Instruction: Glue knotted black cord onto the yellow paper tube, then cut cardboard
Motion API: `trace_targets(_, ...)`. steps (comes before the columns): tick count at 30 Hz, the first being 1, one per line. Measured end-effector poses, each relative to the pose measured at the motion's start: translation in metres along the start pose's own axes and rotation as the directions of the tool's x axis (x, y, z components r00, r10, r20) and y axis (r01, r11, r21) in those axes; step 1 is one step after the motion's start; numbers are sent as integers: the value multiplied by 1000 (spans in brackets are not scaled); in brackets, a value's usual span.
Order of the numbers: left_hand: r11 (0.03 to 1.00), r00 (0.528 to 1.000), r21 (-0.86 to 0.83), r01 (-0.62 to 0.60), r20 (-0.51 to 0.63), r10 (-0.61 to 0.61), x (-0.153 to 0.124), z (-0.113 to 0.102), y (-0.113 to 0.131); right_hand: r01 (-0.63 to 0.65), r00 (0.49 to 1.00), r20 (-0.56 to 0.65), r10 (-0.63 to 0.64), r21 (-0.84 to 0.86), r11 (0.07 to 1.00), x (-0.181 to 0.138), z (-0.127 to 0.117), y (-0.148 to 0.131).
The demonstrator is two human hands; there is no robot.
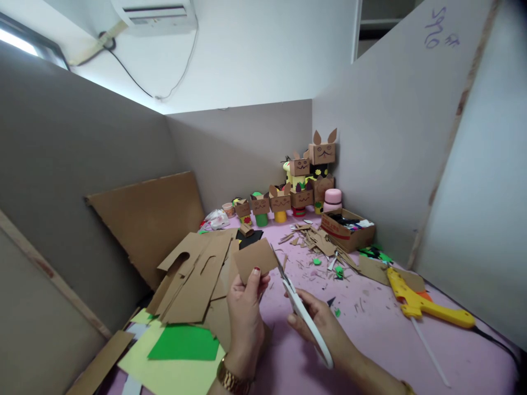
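My left hand (245,307) pinches a small brown cardboard piece (256,258) by its lower edge and holds it above the pink table top (370,329). My right hand (325,329) grips white-handled scissors (302,312). Their blades point up and left and meet the right edge of the cardboard piece. A gold watch sits on my left wrist.
A pile of cut cardboard sheets (193,280) lies left, over green (183,344) and yellow paper. A yellow glue gun (428,307) lies right. Cardboard scraps, a small box of bits (347,229) and several cardboard-box figures (300,186) stand at the back. Grey partition walls enclose the table.
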State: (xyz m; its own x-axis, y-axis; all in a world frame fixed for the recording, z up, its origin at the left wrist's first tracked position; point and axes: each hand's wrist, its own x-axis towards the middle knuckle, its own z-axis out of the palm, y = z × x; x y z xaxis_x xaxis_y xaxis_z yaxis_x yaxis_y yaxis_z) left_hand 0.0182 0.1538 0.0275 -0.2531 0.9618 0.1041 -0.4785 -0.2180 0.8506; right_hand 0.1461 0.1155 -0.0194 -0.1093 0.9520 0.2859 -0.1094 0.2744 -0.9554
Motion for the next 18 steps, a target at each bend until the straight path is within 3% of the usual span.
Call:
trace_targets(7,1000,1000,17,-2,23,2,-1,0,-1,-61,998,21,60,61,996,1,2,6)
trace_targets(18,995,997,100,28,74,-35,-2,2,-7,-28,1000,11,27,63,998,5,-6,10)
